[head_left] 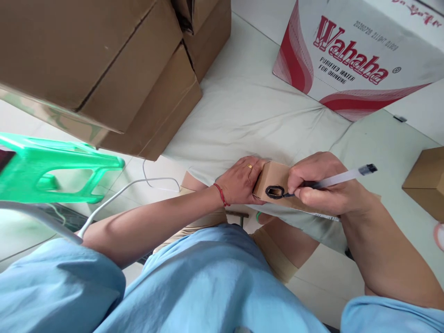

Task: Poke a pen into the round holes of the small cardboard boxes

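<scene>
A small brown cardboard box (274, 172) lies near the front edge of the cloth-covered table. My left hand (243, 181), with a ring and a red bracelet, grips its left end; some of the fingers are hidden behind it. Held in my right hand (321, 185) is a pen (342, 177) with a clear barrel and black ends. Its tip touches or nearly touches the thick black outline (275, 192) around an oval opening in the box. My right hand and forearm cover much of the box's right part, where a strip of white label shows.
Large cardboard boxes (166, 101) are stacked at the upper left. A white and red Wahaha carton (350, 60) stands at the back right, with another brown box (426, 180) at the right edge. A green plastic stool (69, 162) and a white cable (114, 194) are at left.
</scene>
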The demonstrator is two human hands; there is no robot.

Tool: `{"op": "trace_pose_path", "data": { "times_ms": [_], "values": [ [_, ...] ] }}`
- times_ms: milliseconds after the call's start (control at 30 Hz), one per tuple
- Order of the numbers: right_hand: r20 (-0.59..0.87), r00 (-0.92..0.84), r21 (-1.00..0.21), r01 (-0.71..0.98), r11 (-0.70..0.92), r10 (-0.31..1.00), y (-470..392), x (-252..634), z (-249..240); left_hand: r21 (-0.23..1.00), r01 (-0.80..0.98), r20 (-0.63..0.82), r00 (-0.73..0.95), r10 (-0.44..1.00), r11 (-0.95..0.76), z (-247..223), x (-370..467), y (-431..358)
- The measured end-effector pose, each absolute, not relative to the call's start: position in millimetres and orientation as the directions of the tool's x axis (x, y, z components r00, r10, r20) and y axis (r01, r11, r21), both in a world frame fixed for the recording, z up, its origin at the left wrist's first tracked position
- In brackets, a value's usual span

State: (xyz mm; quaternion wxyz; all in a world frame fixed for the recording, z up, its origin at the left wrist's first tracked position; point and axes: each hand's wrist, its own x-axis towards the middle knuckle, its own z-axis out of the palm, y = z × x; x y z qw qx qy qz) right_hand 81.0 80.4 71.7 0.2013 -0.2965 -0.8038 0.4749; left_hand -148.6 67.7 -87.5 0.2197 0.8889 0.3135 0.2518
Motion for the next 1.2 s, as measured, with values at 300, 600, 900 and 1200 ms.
{"op": "trace_pose_path", "data": {
  "times_ms": [300, 600, 900, 1200],
  "values": [
    [0.081, -0.757, -0.871, 0.263, 0.415, 0.649, 79.1, 76.1, 74.2, 0.541, 0.433, 0.346, 0.666, 0.661, -0.721, -87.3, -147.6, 67.8],
    [0.077, -0.756, -0.869, 0.268, 0.415, 0.65, 77.5, 75.5, 70.1, 0.512, 0.43, 0.391, 0.655, 0.647, -0.744, -83.8, -147.8, 66.6],
    [0.04, -0.737, -0.892, 0.277, 0.356, 0.674, 77.5, 72.5, 73.0, 0.507, 0.439, 0.376, 0.662, 0.648, -0.742, -85.7, -146.7, 66.1],
    [0.035, -0.702, -0.905, 0.28, 0.321, 0.712, 75.9, 68.6, 75.2, 0.518, 0.449, 0.355, 0.662, 0.66, -0.728, -84.4, -148.1, 66.0]
  ]
}}
